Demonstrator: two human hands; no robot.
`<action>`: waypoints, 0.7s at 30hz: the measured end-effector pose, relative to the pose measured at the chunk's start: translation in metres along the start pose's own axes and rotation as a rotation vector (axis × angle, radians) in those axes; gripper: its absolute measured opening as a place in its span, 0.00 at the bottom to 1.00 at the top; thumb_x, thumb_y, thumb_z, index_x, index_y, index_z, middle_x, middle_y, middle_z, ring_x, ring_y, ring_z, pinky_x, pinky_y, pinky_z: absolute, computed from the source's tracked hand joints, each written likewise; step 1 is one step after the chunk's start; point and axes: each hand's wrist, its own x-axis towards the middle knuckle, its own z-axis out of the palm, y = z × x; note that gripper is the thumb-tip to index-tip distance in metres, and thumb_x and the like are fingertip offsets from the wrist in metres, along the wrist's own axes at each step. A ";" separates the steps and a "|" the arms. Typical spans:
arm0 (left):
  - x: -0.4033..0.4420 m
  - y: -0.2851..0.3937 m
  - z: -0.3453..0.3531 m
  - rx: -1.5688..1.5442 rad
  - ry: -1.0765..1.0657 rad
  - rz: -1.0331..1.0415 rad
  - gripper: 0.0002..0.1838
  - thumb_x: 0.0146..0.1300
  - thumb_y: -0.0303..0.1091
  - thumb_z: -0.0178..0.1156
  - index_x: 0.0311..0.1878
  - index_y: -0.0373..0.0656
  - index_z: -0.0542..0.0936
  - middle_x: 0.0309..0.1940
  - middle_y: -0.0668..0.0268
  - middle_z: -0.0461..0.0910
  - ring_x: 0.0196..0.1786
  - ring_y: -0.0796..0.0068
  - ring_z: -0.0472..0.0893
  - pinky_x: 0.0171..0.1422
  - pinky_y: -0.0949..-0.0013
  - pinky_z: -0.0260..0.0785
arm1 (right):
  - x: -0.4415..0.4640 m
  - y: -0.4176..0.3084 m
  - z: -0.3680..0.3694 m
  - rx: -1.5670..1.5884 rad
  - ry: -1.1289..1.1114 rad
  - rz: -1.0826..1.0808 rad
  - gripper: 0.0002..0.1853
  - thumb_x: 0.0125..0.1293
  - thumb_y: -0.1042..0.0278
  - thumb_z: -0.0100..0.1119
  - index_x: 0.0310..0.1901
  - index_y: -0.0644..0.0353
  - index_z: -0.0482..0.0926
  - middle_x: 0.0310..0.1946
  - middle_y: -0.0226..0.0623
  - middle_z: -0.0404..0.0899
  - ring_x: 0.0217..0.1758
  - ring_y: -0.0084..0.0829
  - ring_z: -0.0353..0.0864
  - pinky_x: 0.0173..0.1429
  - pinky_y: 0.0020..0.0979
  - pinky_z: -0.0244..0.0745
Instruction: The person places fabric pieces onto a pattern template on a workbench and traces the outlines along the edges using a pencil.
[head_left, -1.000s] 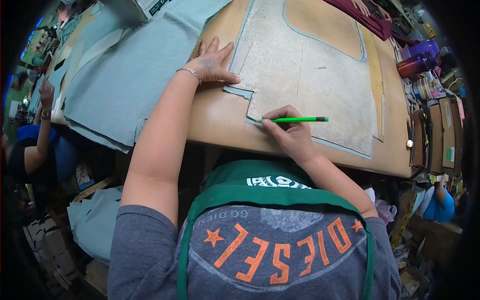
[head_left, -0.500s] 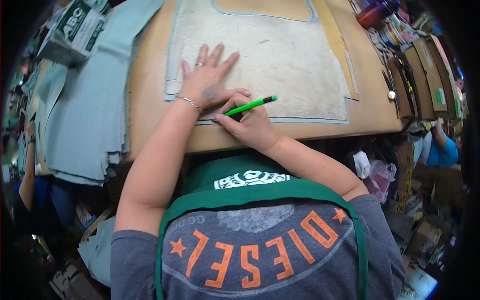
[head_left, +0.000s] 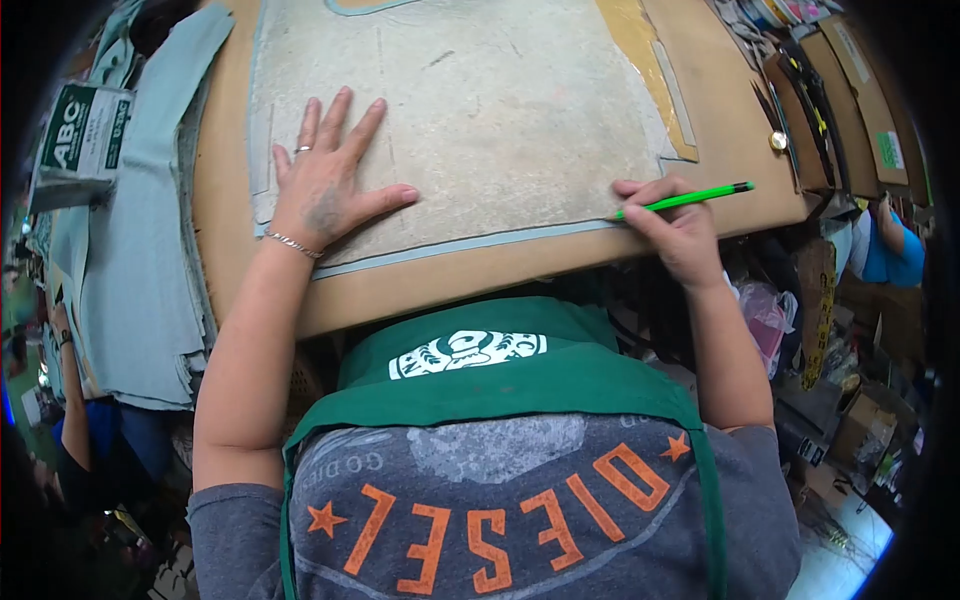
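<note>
My left hand [head_left: 330, 185] lies spread and flat on a large whitish pattern sheet [head_left: 480, 130], near its left side. A light blue piece of material [head_left: 460, 246] peeks out as a thin strip along the sheet's near edge. At the near right corner, my right hand [head_left: 677, 225] pinches a bright green pencil [head_left: 690, 200], its tip at the sheet's edge and its dark end pointing right. A yellow-brown strip [head_left: 640, 60] shows along the sheet's right side.
Stacked light blue fabric [head_left: 140, 270] hangs at the left, with an ABC box [head_left: 80, 145] on it. Cardboard boxes [head_left: 860, 100] and a dark pointed tool [head_left: 776, 125] lie at the right of the brown table [head_left: 400, 295]. Other people's arms show at both sides.
My right hand has moved right with the pencil, from beside my left hand to the sheet's near right corner. My left hand stays flat on the sheet. The camera view has shifted.
</note>
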 end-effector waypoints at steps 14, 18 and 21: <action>0.005 -0.007 0.000 -0.094 -0.085 -0.007 0.48 0.39 0.71 0.55 0.65 0.61 0.57 0.68 0.61 0.43 0.70 0.52 0.40 0.62 0.31 0.34 | -0.007 -0.001 0.047 0.309 0.175 -0.107 0.05 0.60 0.76 0.55 0.35 0.61 0.69 0.29 0.30 0.73 0.35 0.20 0.75 0.39 0.20 0.69; -0.005 -0.032 -0.009 -0.314 -0.129 0.004 0.47 0.40 0.67 0.59 0.65 0.62 0.57 0.69 0.60 0.43 0.70 0.51 0.37 0.62 0.32 0.32 | 0.010 -0.015 0.133 0.369 -0.192 -0.041 0.05 0.58 0.73 0.56 0.34 0.62 0.70 0.28 0.30 0.74 0.31 0.18 0.73 0.36 0.19 0.68; -0.030 -0.047 -0.020 -0.257 -0.122 -0.093 0.50 0.36 0.67 0.61 0.65 0.62 0.56 0.69 0.60 0.41 0.70 0.51 0.35 0.62 0.31 0.31 | 0.023 -0.017 0.175 0.291 -0.299 -0.042 0.09 0.54 0.70 0.62 0.30 0.63 0.72 0.23 0.30 0.74 0.26 0.16 0.72 0.30 0.20 0.66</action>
